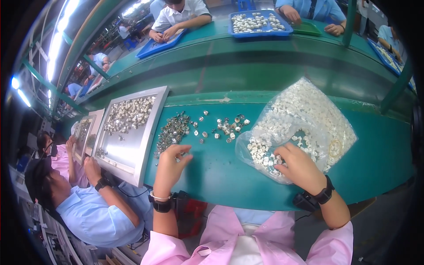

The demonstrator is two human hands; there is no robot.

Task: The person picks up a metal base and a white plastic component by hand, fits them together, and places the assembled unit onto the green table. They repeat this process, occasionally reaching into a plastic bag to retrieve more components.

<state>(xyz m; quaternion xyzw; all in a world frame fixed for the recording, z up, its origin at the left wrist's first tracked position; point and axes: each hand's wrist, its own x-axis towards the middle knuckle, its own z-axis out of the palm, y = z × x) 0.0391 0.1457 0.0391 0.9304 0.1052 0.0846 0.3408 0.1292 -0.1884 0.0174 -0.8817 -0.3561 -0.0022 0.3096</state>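
Observation:
My left hand (172, 161) hovers over the green table, its fingers curled with a gap before the thumb and nothing visible between them. Just beyond it lies a heap of small metal parts (175, 130). My right hand (300, 165) reaches into the mouth of a clear plastic bag (245, 148). Its thumb and fingers are apart, over small white plastic pieces (260, 152) inside. A bigger, bulging part of the bagging behind it is full of similar white pieces (304, 99). Between heap and bag sits a small cluster of white-and-metal parts (230, 128), with a few strewn singly.
To the left, a metal-framed tray (143, 163) carries many whitish parts. A person in light blue (99, 216) works beside it, one hand at its edge. A green ledge (265, 66) runs behind my table; beyond it, people sit by blue trays (260, 34).

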